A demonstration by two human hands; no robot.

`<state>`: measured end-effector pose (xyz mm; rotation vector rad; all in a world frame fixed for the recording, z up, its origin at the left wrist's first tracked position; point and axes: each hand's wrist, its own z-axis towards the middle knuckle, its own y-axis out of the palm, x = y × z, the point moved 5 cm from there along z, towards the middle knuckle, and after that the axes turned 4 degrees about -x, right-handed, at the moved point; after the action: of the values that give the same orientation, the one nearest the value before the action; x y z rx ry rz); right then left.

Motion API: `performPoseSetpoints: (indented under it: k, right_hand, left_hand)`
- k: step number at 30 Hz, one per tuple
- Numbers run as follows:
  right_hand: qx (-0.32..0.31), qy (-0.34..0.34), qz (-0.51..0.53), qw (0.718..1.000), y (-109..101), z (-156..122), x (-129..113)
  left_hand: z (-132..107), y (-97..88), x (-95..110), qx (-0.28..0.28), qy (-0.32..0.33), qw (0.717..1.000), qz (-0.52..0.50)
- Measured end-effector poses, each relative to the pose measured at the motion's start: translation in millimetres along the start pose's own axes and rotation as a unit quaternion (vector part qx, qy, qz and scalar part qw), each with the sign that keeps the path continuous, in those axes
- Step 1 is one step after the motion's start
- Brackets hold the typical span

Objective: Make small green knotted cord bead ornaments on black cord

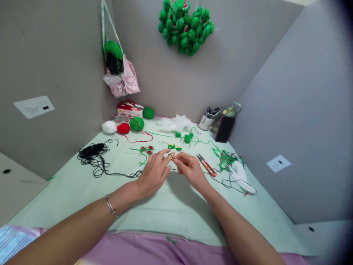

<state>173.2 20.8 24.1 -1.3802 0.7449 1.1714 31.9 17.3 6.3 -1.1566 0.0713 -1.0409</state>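
Observation:
My left hand (157,170) and my right hand (190,170) meet over the middle of the table. A thin black cord (171,155) passes between their fingertips in a small loop, and each hand pinches it. From the left hand the cord trails to a tangled black skein (93,150). Another length runs right, past orange-handled thread snips (207,165). Just beyond the fingers lie a green crocheted piece with yellow (173,147) and small red-and-green pieces (146,149). What exactly sits between the fingertips is too small to make out.
White (109,127), red (123,128) and green yarn balls (136,123) stand at back left. White stuffing (176,123), a pen cup (206,119) and a phone (225,129) are at the back. Yarn scraps (226,157) lie right. A green crocheted bunch (186,27) hangs above.

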Motion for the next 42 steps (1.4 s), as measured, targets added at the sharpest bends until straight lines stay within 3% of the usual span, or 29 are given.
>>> performPoseSetpoints:
  k: [26,30,33,36,42]
  right_hand:
    - [-0.044,0.025,0.073,0.996,2,5,6]
    - [-0.061,0.034,0.075,0.995,4,5,8]
    - [-0.024,0.020,0.049,0.998,-1,4,7]
    - [0.012,0.002,-0.014,1.000,-4,0,1]
    - [0.059,-0.057,-0.184,0.980,-1,-8,-6]
  left_hand:
    - [1,-0.4,-2,-0.032,0.000,0.999,0.037]
    - [1,-0.6,-2,-0.039,0.001,0.999,0.012]
    - [4,-5.0,-4,-0.032,-0.014,0.998,-0.051]
    - [7,-10.9,-14,-0.003,-0.088,0.980,-0.177]
    - [8,-10.8,-28,0.002,-0.226,0.886,-0.405]
